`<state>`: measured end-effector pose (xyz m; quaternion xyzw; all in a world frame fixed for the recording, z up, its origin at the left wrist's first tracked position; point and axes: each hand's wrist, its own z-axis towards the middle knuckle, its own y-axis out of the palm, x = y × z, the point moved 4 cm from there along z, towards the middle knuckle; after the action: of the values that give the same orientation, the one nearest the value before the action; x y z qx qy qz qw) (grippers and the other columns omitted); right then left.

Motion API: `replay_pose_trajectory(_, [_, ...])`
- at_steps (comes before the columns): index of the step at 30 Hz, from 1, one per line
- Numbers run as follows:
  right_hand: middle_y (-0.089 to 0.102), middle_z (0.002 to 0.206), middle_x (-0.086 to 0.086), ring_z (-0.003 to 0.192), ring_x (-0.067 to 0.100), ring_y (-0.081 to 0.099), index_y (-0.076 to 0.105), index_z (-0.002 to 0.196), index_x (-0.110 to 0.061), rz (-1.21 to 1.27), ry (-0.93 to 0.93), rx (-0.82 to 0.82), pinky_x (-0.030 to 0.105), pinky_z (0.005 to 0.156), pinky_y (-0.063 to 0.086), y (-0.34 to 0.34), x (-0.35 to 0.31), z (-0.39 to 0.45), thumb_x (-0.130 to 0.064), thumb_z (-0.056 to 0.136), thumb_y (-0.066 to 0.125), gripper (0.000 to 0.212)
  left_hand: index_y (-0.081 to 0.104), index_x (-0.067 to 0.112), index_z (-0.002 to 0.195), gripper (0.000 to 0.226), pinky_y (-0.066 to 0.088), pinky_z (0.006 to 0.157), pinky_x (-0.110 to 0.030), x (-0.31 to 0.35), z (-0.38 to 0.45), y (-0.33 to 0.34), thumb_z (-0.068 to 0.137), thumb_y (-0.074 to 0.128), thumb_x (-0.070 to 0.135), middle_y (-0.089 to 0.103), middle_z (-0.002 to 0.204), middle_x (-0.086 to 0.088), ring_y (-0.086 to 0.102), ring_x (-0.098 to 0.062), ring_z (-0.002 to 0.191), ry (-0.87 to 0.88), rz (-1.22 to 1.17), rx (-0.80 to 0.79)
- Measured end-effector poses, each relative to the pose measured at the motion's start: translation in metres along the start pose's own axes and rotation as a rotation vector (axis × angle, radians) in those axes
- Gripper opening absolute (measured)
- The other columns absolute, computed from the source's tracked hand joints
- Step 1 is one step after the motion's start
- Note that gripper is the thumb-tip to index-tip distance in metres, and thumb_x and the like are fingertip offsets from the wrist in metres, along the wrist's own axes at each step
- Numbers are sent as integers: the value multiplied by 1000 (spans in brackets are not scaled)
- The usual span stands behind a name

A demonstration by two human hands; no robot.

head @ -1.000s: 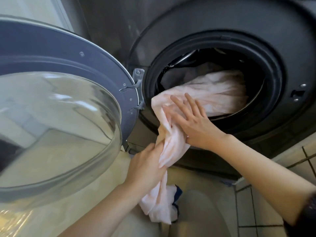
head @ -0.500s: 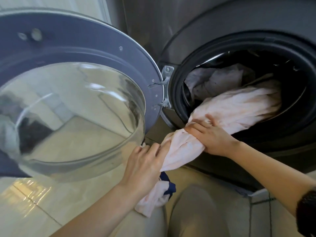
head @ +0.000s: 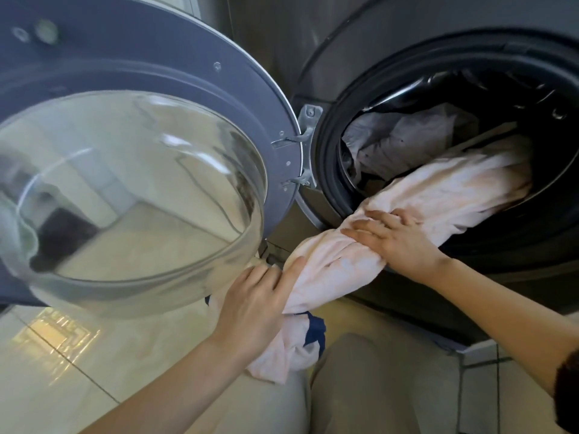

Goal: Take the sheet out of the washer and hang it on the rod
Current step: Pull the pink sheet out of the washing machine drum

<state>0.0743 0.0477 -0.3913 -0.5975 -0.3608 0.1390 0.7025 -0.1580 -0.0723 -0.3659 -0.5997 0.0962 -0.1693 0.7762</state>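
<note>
Change: since half a second ago the pink sheet (head: pixel 416 211) has come slightly further out over the washer (head: pixel 407 57) opening's lower-left rim, and both hands sit almost where they were; a second ago the right hand lay flat on the cloth, higher up at the opening.
Sheet: a twisted rope of cloth, one end deep in the drum at the right, the middle crossing the rubber seal (head: pixel 329 170), the free end with a dark blue patch hanging down by the person's knee.
Long axis: runs from upper right inside the drum down to lower left, straight along the line between the two hands.
Right hand (head: pixel 394 239): on top of the rope just outside the rim, fingers curled over it in a grip; nearer the drum.
Left hand (head: pixel 253 305): lower on the rope, under the open door (head: pixel 163 83), thumb and fingers wrapped round the cloth.
Other laundry: grey cloth (head: pixel 407 136) lies behind and above the sheet in the drum, touching it.
Next move, as I judge: pull down-left along that axis, hand over hand; the grey cloth may drag out too.
Rod: not in view.
</note>
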Motion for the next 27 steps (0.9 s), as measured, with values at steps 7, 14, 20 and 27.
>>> replay_pose_trajectory(7, [67,104,-2,99,26,62,69,98,-21,82,-39,76,48,82,43,-33,-19,-3,-14,61,78,38,37,18,142,79,51,86,-43,43,30,-42,68,51,-7,34,141,-8,46,-34,124,224,-154,188])
replay_pose_trajectory(14, [65,99,-3,91,10,61,44,121,-25,753,213,74,31,86,50,-72,-26,-20,-17,93,53,30,22,29,150,85,56,75,-35,58,37,-30,74,-6,4,20,157,-5,19,-40,142,346,-106,33])
replay_pose_trajectory(20, [59,102,-13,95,2,61,38,105,-34,1205,415,399,22,83,52,-96,-20,-35,-4,87,59,40,22,44,146,75,54,81,-40,67,37,-25,79,21,11,10,158,-2,14,-42,143,415,-213,-30])
replay_pose_trajectory(27, [63,97,-3,91,12,66,36,120,-32,1380,357,350,29,76,54,-93,-26,-39,6,76,68,66,41,33,136,66,53,70,-40,64,36,-21,80,35,-1,47,139,-9,53,-29,107,333,-228,118])
